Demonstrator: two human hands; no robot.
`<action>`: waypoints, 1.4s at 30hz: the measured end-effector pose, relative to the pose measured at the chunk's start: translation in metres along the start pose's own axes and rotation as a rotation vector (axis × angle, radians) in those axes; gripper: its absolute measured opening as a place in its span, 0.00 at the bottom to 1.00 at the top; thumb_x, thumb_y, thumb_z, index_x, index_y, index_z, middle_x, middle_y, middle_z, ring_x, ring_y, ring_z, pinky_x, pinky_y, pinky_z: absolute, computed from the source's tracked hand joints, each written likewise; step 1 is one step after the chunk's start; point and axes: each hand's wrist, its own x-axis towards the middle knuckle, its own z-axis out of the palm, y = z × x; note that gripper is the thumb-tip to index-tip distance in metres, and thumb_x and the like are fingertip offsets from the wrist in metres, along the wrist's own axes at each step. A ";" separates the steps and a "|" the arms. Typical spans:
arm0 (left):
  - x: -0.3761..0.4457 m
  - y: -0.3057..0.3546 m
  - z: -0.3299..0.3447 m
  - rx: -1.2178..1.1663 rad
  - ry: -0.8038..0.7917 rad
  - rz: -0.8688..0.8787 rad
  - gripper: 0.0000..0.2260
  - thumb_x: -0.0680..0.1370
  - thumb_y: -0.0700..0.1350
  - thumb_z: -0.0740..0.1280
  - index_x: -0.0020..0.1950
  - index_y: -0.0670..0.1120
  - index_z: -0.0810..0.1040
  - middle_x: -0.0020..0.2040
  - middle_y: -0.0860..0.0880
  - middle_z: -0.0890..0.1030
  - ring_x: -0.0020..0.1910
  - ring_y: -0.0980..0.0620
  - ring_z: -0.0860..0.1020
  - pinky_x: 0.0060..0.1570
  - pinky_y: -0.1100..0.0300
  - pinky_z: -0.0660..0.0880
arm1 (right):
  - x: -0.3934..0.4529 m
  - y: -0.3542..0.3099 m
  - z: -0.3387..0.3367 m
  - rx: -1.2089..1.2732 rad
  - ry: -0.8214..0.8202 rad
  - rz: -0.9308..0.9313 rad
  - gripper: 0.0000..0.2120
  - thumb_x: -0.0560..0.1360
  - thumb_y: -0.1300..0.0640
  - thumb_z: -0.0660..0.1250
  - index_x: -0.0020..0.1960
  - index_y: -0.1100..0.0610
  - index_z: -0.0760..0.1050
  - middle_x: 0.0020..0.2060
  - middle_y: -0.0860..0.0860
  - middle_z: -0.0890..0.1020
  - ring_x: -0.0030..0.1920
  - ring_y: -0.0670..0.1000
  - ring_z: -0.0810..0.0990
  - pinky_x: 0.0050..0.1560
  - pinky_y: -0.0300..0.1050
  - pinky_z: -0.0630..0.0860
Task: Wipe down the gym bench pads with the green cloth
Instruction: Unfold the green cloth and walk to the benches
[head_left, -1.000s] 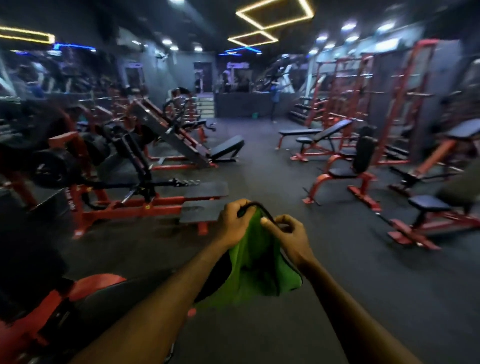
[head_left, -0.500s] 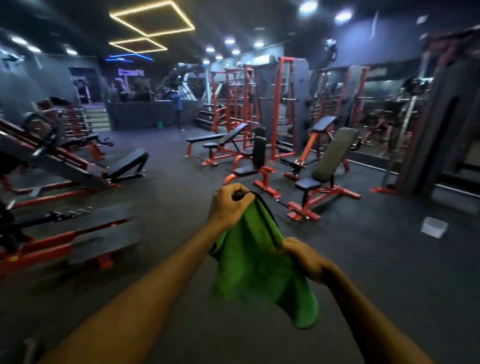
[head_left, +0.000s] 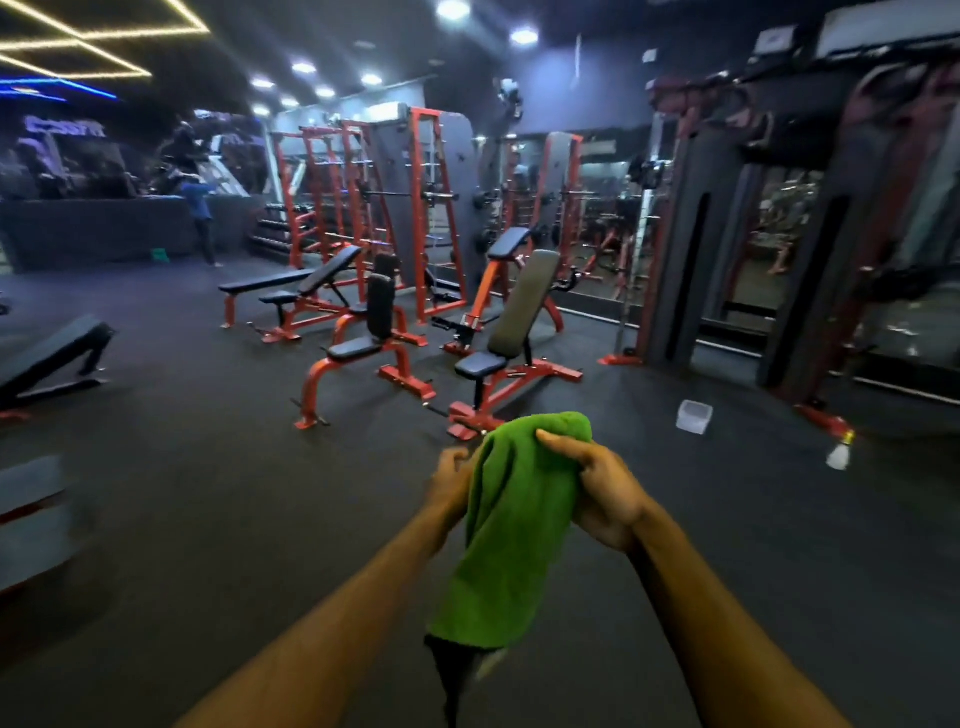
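Clearly the wiping has not begun — this is the step of readying the cloth and walking toward a bench. Both hands hold the cloth out in front of the body: the right hand has its fingers curled over the bunched top edge, and the left hand, blurred and partly hidden behind the fold, seems to grip the other side, though how its fingers lie is hard to tell. The cloth hangs down between the forearms, its lower end trailing dark. Nearest beyond the cloth stands an incline bench on a red frame, its seat and tilted back pad bare; just left of that bench is an upright seat, and farther left of it a flat bench. Right of the incline bench, on the floor, sit a pale tub and a spray bottle. Next, as I judge it, the person must close on the incline bench, gather the cloth into one palm and lay it flat on a pad — none is within reach yet.
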 end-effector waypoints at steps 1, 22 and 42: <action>0.006 -0.004 0.024 -0.015 -0.108 -0.037 0.11 0.81 0.56 0.69 0.50 0.49 0.80 0.46 0.47 0.82 0.52 0.49 0.78 0.50 0.57 0.75 | 0.000 -0.007 -0.021 0.038 0.049 -0.016 0.22 0.74 0.54 0.70 0.64 0.65 0.81 0.60 0.63 0.84 0.62 0.60 0.83 0.66 0.56 0.78; 0.204 0.110 0.361 -0.552 -1.002 -0.262 0.15 0.77 0.46 0.69 0.60 0.41 0.83 0.49 0.39 0.85 0.48 0.42 0.83 0.56 0.47 0.79 | 0.079 -0.125 -0.333 0.182 0.650 -0.298 0.20 0.80 0.50 0.65 0.62 0.64 0.82 0.56 0.63 0.86 0.57 0.60 0.86 0.56 0.56 0.84; 0.411 0.260 0.664 -0.765 -0.755 -0.279 0.11 0.80 0.50 0.70 0.57 0.47 0.86 0.55 0.37 0.86 0.52 0.39 0.86 0.52 0.47 0.81 | 0.248 -0.245 -0.651 -0.210 1.023 -0.384 0.13 0.84 0.52 0.64 0.56 0.59 0.84 0.49 0.57 0.88 0.53 0.56 0.87 0.59 0.57 0.81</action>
